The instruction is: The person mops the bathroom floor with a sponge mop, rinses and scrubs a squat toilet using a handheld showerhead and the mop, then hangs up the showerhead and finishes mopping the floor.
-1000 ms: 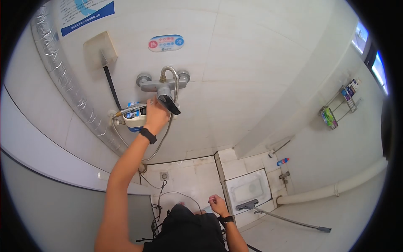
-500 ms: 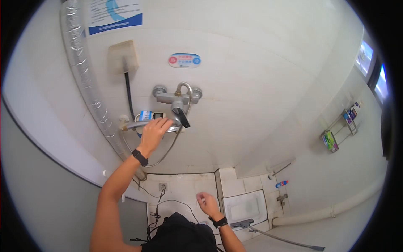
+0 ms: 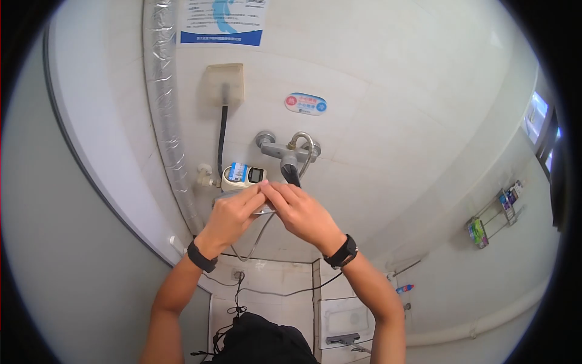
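Note:
Both hands meet in front of the wall, below the shower mixer tap point(image 3: 282, 151). My left hand point(image 3: 229, 217) is closed around the silver shower head point(image 3: 225, 195), which is mostly hidden behind the fingers. My right hand point(image 3: 300, 217) is closed, its fingertips touching those of my left hand; what they grip is hidden. Just above the hands, a cream meter box point(image 3: 257, 175) with a blue label and small display is fixed to the wall. The metal hose point(image 3: 260, 238) hangs in a loop below them.
A black cable point(image 3: 222, 142) runs down from a cream wall box point(image 3: 225, 85). A foil-wrapped pipe point(image 3: 167, 115) stands left. Below right are a squat basin point(image 3: 347, 318), a squeegee point(image 3: 343, 338) and a blue bottle point(image 3: 405, 289). A wire rack point(image 3: 492, 217) hangs on the right wall.
My right hand has risen from near the floor to meet my left hand at the shower head. The view has turned left, so the fixtures appear further right.

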Available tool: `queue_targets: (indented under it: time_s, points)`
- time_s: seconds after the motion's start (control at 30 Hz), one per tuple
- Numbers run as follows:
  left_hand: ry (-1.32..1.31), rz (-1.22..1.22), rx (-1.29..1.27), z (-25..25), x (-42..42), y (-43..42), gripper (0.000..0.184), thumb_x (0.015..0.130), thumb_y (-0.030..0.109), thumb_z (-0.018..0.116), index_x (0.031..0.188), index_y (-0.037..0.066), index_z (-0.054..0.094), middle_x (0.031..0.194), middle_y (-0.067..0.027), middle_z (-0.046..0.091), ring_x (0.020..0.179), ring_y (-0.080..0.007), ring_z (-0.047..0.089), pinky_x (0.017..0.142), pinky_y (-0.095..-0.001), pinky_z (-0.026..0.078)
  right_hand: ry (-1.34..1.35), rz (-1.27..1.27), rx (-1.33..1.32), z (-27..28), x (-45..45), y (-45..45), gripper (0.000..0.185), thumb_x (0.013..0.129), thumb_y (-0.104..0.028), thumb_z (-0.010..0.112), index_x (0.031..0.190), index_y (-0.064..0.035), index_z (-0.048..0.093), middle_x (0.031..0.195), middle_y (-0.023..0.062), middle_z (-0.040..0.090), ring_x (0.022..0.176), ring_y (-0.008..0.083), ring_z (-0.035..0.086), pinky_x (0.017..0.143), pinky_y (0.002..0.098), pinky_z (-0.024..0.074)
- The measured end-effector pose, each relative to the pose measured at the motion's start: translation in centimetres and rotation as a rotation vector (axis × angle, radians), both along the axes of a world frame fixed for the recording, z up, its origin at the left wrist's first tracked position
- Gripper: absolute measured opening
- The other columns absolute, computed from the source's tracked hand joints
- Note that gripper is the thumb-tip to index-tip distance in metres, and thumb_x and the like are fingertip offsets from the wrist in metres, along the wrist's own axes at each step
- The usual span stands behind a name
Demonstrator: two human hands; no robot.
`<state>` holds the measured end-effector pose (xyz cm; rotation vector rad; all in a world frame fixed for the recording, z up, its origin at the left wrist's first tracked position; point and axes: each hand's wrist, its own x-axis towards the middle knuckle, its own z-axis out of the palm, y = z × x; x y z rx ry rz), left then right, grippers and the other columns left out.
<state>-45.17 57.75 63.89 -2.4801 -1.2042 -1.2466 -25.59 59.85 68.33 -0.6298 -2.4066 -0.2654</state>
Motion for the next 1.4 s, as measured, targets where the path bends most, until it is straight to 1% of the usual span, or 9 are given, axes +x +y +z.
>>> queue_targets:
  time_s: [0.2, 0.3, 0.37, 0.57, 1.07, 1.13, 1.17, 1.27, 1.4]
  points:
    - [-0.172, 0.004, 0.020, 2.2, -0.9, -0.9, 0.054, 0.077, 0.007, 0.076, 0.127, 0.003, 0.056, 0.118, -0.0135, 0.065, 0.097, -0.0321, 0.066, 0.079, -0.0347, 0.057, -0.081, 0.082, 0.086, 2.8, -0.9, 1.2, 0.049, 0.078, -0.005, 0.069, 0.124, -0.0049, 0.053, 0.110, 0.0082, 0.062, 0.094, 0.0271, 0.063, 0.077, 0.0346, 0.0547]
    - [-0.133, 0.045, 0.105, 3.1, -1.5, -0.8, 0.064, 0.077, 0.007, 0.077, 0.134, 0.001, 0.047, 0.126, -0.0169, 0.061, 0.100, -0.0334, 0.066, 0.078, -0.0353, 0.058, -0.082, 0.139, 0.189, 4.8, -1.3, 1.3, 0.046, 0.079, -0.001, 0.060, 0.124, -0.0037, 0.053, 0.106, 0.0087, 0.062, 0.093, 0.0260, 0.063, 0.073, 0.0351, 0.0547]
    - [-0.405, 0.008, 0.053, 3.6, -1.5, -1.3, 0.084, 0.073, 0.010, 0.081, 0.142, 0.000, 0.034, 0.142, -0.0217, 0.046, 0.114, -0.0356, 0.060, 0.088, -0.0393, 0.054, -0.083, 0.134, 0.124, 6.4, -1.0, 1.4, 0.039, 0.080, -0.005, 0.064, 0.118, -0.0054, 0.055, 0.102, 0.0103, 0.065, 0.087, 0.0279, 0.065, 0.070, 0.0362, 0.0550]
    - [-0.438, 0.085, 0.164, 2.1, -2.8, -5.7, 0.094, 0.071, 0.011, 0.081, 0.144, -0.001, 0.023, 0.153, -0.0310, 0.018, 0.134, -0.0451, 0.038, 0.109, -0.0476, 0.035, 0.221, -0.046, 0.205, 15.0, 0.6, 1.7, 0.040, 0.074, -0.008, 0.078, 0.110, -0.0063, 0.059, 0.092, 0.0142, 0.067, 0.079, 0.0310, 0.066, 0.068, 0.0377, 0.0535]
    - [-0.224, 0.128, -0.310, -8.1, -2.2, -8.2, 0.077, 0.081, 0.014, 0.071, 0.141, -0.002, 0.025, 0.148, -0.0388, 0.015, 0.127, -0.0519, 0.039, 0.105, -0.0483, 0.038, 0.358, -0.209, 0.820, 32.2, 3.2, 2.1, 0.038, 0.079, -0.013, 0.075, 0.110, 0.0003, 0.057, 0.090, 0.0219, 0.067, 0.084, 0.0377, 0.067, 0.074, 0.0415, 0.0530]
    - [-0.230, 0.115, -0.338, -8.9, -2.1, -8.3, 0.077, 0.081, 0.014, 0.071, 0.141, -0.002, 0.025, 0.148, -0.0386, 0.015, 0.127, -0.0523, 0.039, 0.104, -0.0486, 0.038, 0.328, -0.361, 0.885, 34.6, 4.0, 2.3, 0.042, 0.080, -0.020, 0.078, 0.112, -0.0009, 0.059, 0.096, 0.0155, 0.071, 0.088, 0.0297, 0.071, 0.082, 0.0377, 0.0568]
    - [-0.240, 0.112, -0.378, -9.2, -2.1, -8.3, 0.078, 0.081, 0.015, 0.071, 0.142, -0.002, 0.025, 0.148, -0.0384, 0.014, 0.127, -0.0527, 0.038, 0.104, -0.0489, 0.038, 0.283, -0.429, 0.883, 35.9, 4.1, 2.0, 0.043, 0.082, -0.018, 0.076, 0.117, -0.0006, 0.058, 0.113, 0.0185, 0.067, 0.095, 0.0314, 0.069, 0.085, 0.0366, 0.0564]
    - [-0.228, 0.139, -0.405, -9.8, -1.7, -8.7, 0.078, 0.081, 0.015, 0.071, 0.141, -0.002, 0.025, 0.147, -0.0389, 0.014, 0.126, -0.0532, 0.039, 0.103, -0.0486, 0.039, 0.354, -0.377, 0.845, 38.8, 3.5, 0.1, 0.033, 0.082, -0.004, 0.072, 0.111, -0.0020, 0.056, 0.107, 0.0203, 0.068, 0.103, 0.0340, 0.066, 0.085, 0.0457, 0.0561]
    - [-0.251, 0.119, -0.471, -12.0, -0.7, -9.2, 0.080, 0.080, 0.016, 0.072, 0.141, -0.002, 0.024, 0.147, -0.0396, 0.013, 0.121, -0.0534, 0.044, 0.101, -0.0486, 0.041, 0.356, -0.416, 0.982, 42.3, 3.9, -0.7, 0.034, 0.079, -0.001, 0.072, 0.108, 0.0017, 0.055, 0.105, 0.0214, 0.068, 0.101, 0.0336, 0.067, 0.084, 0.0414, 0.0560]
